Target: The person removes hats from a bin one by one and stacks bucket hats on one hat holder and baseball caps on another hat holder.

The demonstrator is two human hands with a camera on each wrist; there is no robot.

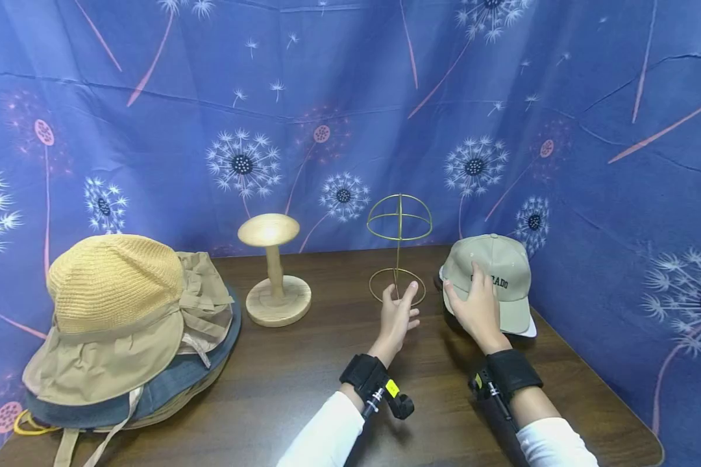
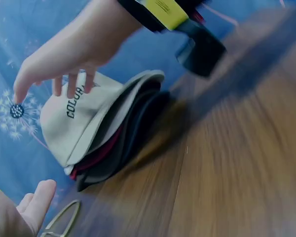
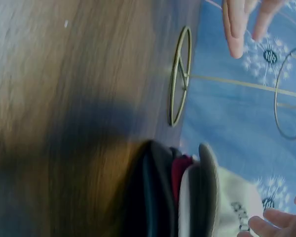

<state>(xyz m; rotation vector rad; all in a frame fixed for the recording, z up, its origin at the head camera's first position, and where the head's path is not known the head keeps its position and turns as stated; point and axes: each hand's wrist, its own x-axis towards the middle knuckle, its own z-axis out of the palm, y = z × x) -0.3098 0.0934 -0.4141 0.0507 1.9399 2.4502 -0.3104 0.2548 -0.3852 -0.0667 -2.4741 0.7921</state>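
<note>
A beige baseball cap point(image 1: 487, 259) with dark lettering tops a stack of caps on the right side of the table. My right hand point(image 1: 480, 308) reaches up over its front panel, fingers extended and overlapping the lettering. Below the beige cap, the left wrist view shows the brims of a dark red cap point(image 2: 102, 150) and a navy cap point(image 2: 147, 116). To the left, my left hand point(image 1: 394, 323) hovers with fingers spread and holds nothing. Just behind it stands a gold wire hat stand point(image 1: 398, 250), with a domed top and ring base.
A wooden hat stand point(image 1: 276, 272) with a mushroom-shaped top stands left of the wire one. At far left lies a pile of sun hats, with a yellow straw-topped hat point(image 1: 117, 285) uppermost above a blue brim point(image 1: 169, 383). A blue dandelion-print cloth point(image 1: 350, 117) hangs behind the brown table point(image 1: 257, 395).
</note>
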